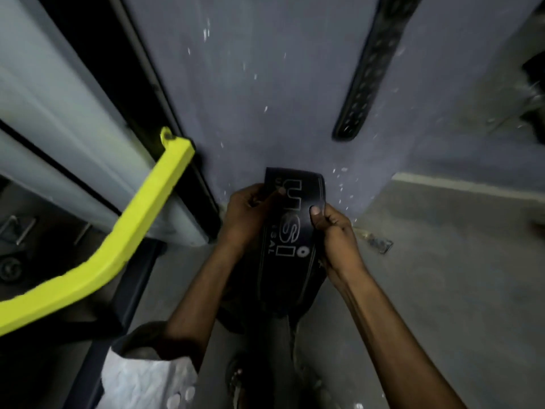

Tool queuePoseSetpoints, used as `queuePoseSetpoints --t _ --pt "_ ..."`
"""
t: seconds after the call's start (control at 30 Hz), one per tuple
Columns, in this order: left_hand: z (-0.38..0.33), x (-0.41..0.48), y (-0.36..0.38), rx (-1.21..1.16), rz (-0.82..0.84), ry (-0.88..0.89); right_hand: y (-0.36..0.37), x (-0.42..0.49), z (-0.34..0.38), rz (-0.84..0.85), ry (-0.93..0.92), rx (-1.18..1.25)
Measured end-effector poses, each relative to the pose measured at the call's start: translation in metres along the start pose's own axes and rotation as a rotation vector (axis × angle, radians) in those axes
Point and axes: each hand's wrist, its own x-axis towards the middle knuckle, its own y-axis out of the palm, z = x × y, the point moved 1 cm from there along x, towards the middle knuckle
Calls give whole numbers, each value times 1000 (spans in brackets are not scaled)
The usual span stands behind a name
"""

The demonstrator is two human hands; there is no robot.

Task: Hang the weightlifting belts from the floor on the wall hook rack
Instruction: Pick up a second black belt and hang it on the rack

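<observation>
A wide black weightlifting belt [290, 219] with white lettering is held up in front of the grey-blue wall. My left hand [250, 211] grips its left edge near the top. My right hand [331, 228] grips its right edge, thumb pressed on the face. The belt's lower part hangs down between my forearms. A second black belt [370, 69] with rows of holes hangs on the wall at the upper right; its top end and the hook are out of view.
A bright yellow metal bar [126, 240] of gym equipment angles across the left. Behind it stand pale panels with dark gaps [67, 93]. A grey concrete floor [442, 276] spreads to the right, with a small metal piece [379, 242] lying near the wall's foot.
</observation>
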Motion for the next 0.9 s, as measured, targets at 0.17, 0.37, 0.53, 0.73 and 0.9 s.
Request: queuePoseSetpoints --t 0.17,0.37,0.53,0.73,0.9 --pt "-150 -44 3 -13 41 212 9 -62 146 48 -151 30" --pt "-324 -143 15 -62 89 411 12 -173 322 71 -311 47" --pt "-456 -222 14 -86 109 575 19 -271 445 44 -519 85" --pt "-561 -304 3 -120 183 718 35 -373 551 6 -745 84" --pt "-581 -352 -17 -134 156 854 53 -434 601 -52 -871 71"
